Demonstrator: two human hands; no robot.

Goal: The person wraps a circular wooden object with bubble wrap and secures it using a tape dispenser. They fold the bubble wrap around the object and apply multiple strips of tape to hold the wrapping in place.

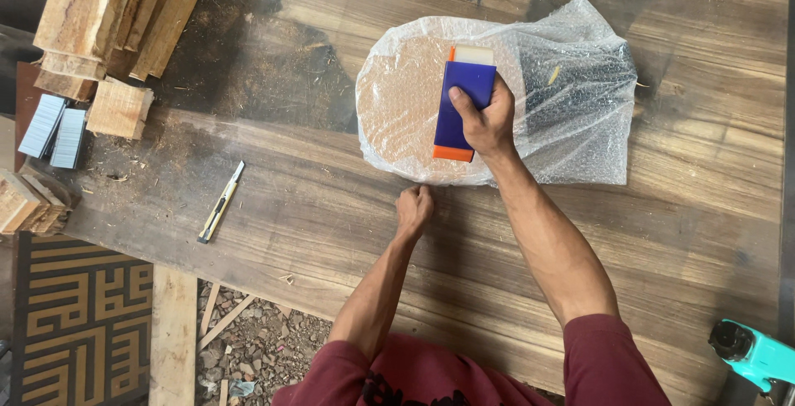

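Note:
A round wooden piece wrapped in clear bubble wrap (414, 100) lies on the wooden table (315, 199). My right hand (487, 120) grips a blue tape dispenser (464, 96) with orange ends and presses it on top of the wrapped piece. My left hand (413, 210) is closed in a fist at the near edge of the bubble wrap, and seems to pinch that edge or a strip of tape, which is too small to make out. A dark object shows through the wrap on the right side (571, 83).
A yellow utility knife (220, 202) lies on the table to the left. Wood offcuts (116, 17) and strips of staples (54, 129) sit at the far left. A teal power tool (754, 355) pokes in at the lower right. A patterned mat (79, 315) and rubble lie below the table.

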